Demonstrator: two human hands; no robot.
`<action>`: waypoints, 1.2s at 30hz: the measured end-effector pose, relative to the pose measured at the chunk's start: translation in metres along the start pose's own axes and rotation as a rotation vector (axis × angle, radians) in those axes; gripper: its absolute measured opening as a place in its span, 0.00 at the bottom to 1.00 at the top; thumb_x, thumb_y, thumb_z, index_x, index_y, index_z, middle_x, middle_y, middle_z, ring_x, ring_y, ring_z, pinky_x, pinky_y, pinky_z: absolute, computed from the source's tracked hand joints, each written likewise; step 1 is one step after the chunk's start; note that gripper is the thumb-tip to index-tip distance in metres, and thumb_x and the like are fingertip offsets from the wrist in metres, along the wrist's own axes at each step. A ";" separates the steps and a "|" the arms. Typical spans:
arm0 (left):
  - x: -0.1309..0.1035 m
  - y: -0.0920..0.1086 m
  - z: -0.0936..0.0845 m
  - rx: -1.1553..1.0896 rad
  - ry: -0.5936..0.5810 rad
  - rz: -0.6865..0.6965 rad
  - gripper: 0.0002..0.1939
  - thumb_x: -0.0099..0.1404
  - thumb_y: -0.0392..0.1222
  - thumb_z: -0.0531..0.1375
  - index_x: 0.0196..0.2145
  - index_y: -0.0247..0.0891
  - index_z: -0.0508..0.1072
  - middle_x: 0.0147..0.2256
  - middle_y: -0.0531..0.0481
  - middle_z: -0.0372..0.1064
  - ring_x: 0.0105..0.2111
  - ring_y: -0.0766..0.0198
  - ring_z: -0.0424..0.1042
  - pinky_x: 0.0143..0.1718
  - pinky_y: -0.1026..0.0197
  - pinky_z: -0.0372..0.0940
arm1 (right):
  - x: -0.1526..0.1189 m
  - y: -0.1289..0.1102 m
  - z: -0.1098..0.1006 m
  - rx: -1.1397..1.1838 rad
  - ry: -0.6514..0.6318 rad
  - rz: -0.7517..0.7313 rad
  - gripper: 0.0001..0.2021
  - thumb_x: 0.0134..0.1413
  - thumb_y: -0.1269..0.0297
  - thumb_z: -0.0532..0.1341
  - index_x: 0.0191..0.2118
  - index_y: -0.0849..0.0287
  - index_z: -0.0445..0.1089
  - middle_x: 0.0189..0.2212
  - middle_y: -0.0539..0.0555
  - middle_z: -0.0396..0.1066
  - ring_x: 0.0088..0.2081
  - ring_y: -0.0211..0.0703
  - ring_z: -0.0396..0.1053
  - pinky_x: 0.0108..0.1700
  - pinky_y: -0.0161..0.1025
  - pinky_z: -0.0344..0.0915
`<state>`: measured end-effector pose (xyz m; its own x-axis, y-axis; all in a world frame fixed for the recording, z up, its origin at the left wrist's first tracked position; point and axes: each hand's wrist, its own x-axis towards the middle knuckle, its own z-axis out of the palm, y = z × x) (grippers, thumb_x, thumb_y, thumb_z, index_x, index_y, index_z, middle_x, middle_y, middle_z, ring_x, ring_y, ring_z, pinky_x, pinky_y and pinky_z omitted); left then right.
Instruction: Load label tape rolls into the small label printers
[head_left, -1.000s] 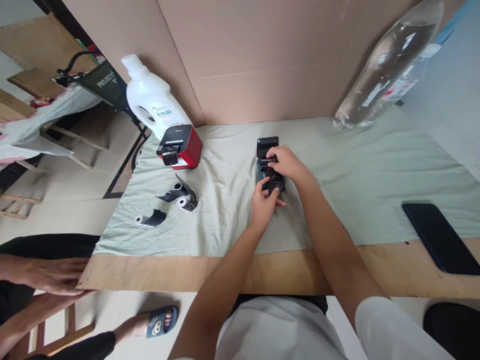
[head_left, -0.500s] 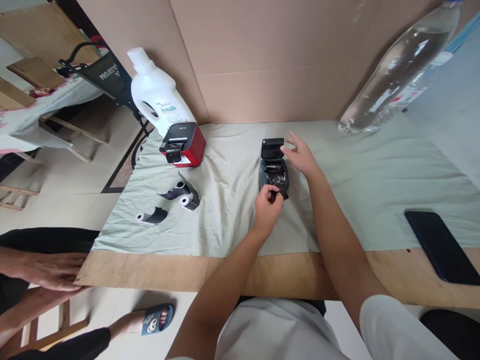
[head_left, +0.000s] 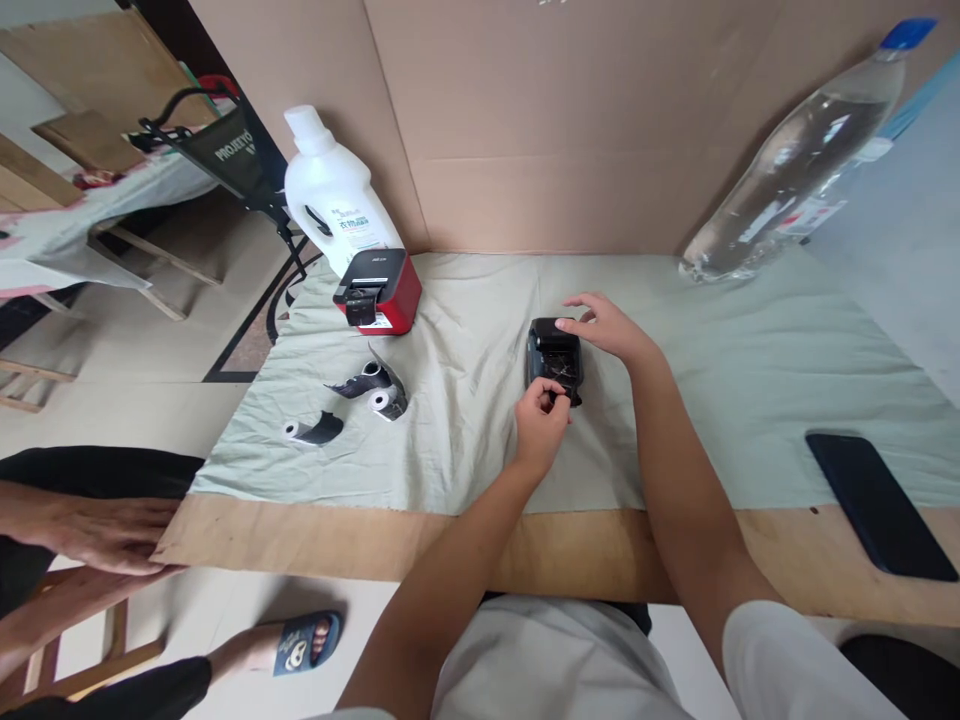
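Observation:
A small dark printer (head_left: 534,362) sits on the pale green cloth in front of me, its black lid (head_left: 551,330) tilted low over the body. Shiny black paper shows at its near side. My left hand (head_left: 541,420) pinches the end of that paper at the front edge. My right hand (head_left: 604,328) has its fingers apart, the thumb touching the lid's right side. To the left stands a red and black printer (head_left: 401,300) with black paper sticking out. Paper rolls (head_left: 386,402) with black outer sides lie nearer to me, one of them (head_left: 315,430) apart at the left.
A white detergent bottle (head_left: 334,195) stands behind the red printer. A large clear bottle (head_left: 795,165) leans at the back right. A phone (head_left: 881,505) lies at the right front edge. Another person's hands (head_left: 112,530) rest at the table's left corner. Cardboard (head_left: 555,110) forms the back.
The dark printer's lid has swung down from upright toward the body, with my right hand moving along with it. My left hand keeps its pinch at the front. The view has shifted slightly.

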<state>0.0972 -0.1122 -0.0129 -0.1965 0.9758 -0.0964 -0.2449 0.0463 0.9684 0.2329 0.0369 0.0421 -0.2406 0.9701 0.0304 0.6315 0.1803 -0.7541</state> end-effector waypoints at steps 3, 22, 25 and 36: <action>-0.001 0.002 0.000 -0.002 -0.001 -0.010 0.04 0.57 0.37 0.59 0.32 0.41 0.67 0.19 0.60 0.62 0.21 0.69 0.64 0.25 0.66 0.55 | 0.000 0.002 -0.001 0.021 -0.119 0.105 0.35 0.55 0.49 0.69 0.67 0.55 0.68 0.66 0.63 0.65 0.54 0.54 0.73 0.62 0.51 0.68; 0.000 -0.006 0.001 0.070 -0.010 0.056 0.03 0.59 0.35 0.60 0.30 0.41 0.68 0.20 0.61 0.54 0.22 0.69 0.58 0.28 0.65 0.53 | 0.029 -0.027 -0.007 -0.256 -0.466 0.383 0.31 0.52 0.55 0.74 0.61 0.46 0.70 0.62 0.59 0.72 0.55 0.58 0.73 0.49 0.50 0.76; 0.000 -0.006 0.002 0.071 -0.004 0.064 0.03 0.60 0.36 0.60 0.31 0.41 0.68 0.19 0.61 0.55 0.22 0.69 0.58 0.27 0.65 0.53 | 0.039 -0.029 -0.008 -0.314 -0.524 0.404 0.34 0.50 0.54 0.75 0.63 0.45 0.69 0.59 0.60 0.75 0.54 0.58 0.75 0.50 0.50 0.75; 0.002 -0.007 0.000 0.074 -0.006 0.127 0.02 0.60 0.36 0.60 0.31 0.41 0.69 0.19 0.61 0.52 0.21 0.69 0.56 0.27 0.65 0.52 | 0.072 -0.045 0.012 -0.481 -0.468 0.321 0.39 0.41 0.38 0.77 0.57 0.55 0.77 0.47 0.64 0.80 0.48 0.66 0.80 0.48 0.57 0.74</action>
<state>0.0982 -0.1104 -0.0202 -0.2162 0.9759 0.0292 -0.1480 -0.0623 0.9870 0.1782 0.0971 0.0708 -0.2110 0.8357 -0.5070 0.9508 0.0551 -0.3049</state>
